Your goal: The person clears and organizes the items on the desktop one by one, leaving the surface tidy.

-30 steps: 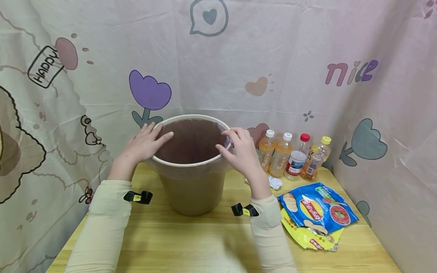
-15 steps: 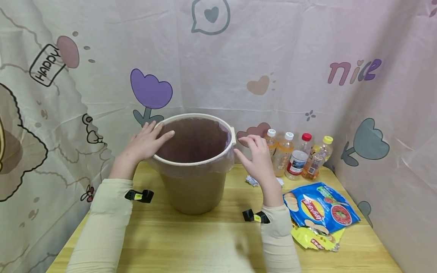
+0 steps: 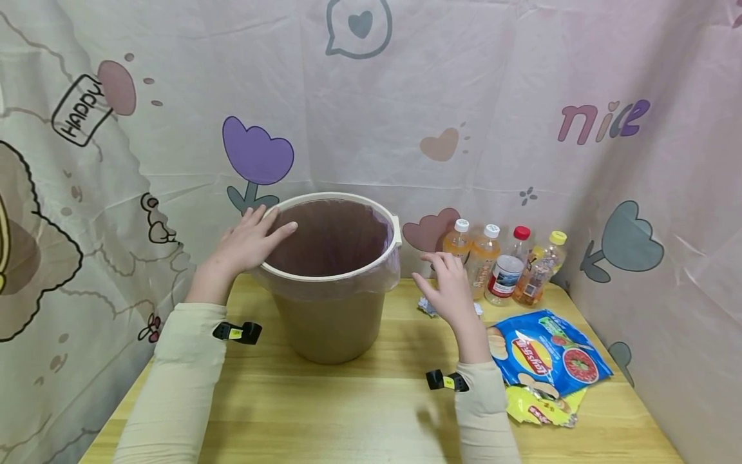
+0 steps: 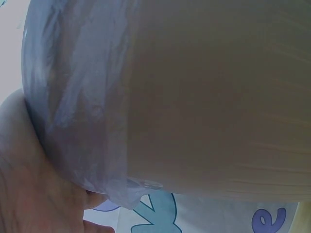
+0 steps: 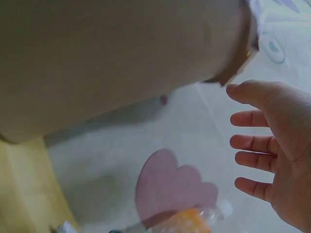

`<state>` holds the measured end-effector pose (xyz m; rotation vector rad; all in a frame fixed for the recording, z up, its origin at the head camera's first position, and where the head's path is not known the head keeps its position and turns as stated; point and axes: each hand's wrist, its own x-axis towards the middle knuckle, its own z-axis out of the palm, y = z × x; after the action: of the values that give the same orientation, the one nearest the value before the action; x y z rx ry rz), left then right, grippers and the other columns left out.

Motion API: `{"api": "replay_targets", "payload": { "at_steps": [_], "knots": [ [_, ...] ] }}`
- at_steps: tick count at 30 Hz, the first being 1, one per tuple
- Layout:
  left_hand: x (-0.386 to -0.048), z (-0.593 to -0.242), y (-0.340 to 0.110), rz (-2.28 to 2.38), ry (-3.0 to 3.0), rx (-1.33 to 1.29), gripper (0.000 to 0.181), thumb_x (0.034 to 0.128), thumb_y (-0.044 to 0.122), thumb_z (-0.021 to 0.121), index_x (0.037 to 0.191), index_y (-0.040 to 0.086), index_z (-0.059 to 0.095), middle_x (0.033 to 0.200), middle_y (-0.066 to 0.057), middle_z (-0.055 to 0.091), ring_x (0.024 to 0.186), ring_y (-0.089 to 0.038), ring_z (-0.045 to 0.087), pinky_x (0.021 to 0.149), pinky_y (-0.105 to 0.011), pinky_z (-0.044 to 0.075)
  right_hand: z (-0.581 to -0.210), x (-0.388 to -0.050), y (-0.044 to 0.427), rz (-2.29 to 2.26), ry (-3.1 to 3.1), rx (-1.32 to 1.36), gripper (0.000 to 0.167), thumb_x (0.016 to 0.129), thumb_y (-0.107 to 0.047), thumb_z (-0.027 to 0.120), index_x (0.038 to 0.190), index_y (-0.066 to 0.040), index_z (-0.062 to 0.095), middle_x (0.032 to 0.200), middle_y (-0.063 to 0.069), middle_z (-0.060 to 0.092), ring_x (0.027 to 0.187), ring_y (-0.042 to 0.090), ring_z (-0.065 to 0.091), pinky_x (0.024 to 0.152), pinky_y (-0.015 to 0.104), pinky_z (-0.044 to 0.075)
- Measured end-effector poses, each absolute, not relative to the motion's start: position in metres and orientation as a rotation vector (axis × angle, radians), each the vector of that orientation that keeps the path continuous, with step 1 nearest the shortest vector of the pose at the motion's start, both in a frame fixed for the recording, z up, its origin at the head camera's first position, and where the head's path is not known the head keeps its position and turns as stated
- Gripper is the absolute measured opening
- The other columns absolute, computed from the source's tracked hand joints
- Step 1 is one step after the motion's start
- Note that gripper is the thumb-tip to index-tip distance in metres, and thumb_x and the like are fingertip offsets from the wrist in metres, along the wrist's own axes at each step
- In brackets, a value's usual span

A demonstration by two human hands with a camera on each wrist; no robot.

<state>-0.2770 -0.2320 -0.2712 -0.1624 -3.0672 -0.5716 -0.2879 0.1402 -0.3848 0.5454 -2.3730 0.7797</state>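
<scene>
A brown bin with a cream rim stands upright on the table, a thin clear liner folded over its edge. My left hand rests on the rim's left side, fingers spread and thumb over the opening; in the left wrist view the hand lies against the liner. Held in the air right of the bin, my right hand is empty with relaxed fingers. The right wrist view shows this hand apart from the bin.
Several bottles with white, red and yellow caps stand at the back right. Crumpled paper lies partly behind my right hand. A blue chip bag overlaps a yellow packet on the wooden table. A printed curtain hangs behind.
My right hand has left the bin's right rim and moved right and down, uncovering the rim's tab. My left hand has stayed on the rim.
</scene>
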Motion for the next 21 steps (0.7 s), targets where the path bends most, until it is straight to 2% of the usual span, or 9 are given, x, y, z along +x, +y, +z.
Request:
{"api": "replay_targets", "payload": {
  "at_steps": [11,21],
  "knots": [
    [-0.277,-0.271,-0.231,-0.583,-3.065,-0.165,0.092,0.0916,0.077,0.018,0.158,0.014,0.008,0.164,-0.019,-0.003,0.151,-0.041,-0.010,0.114,-0.072,-0.002,-0.413,-0.297,0.155,0.717,-2.522,0.442,0.044,0.089,-0.033,0.070,0.123,-0.006,0.062,0.118,0.015,0.059,0.116,0.036,0.050,0.099,0.057,0.040],
    [-0.277,-0.272,-0.232,-0.591,-3.056,-0.165,0.092,0.0920,0.076,0.019,0.158,0.013,0.009,0.164,-0.020,-0.001,0.151,-0.042,-0.008,0.114,-0.072,-0.001,-0.435,-0.307,0.169,0.684,-2.666,0.400,0.044,0.089,-0.035,0.067,0.125,-0.010,0.061,0.120,0.014,0.059,0.116,0.035,0.048,0.097,0.055,0.040]
  ]
}}
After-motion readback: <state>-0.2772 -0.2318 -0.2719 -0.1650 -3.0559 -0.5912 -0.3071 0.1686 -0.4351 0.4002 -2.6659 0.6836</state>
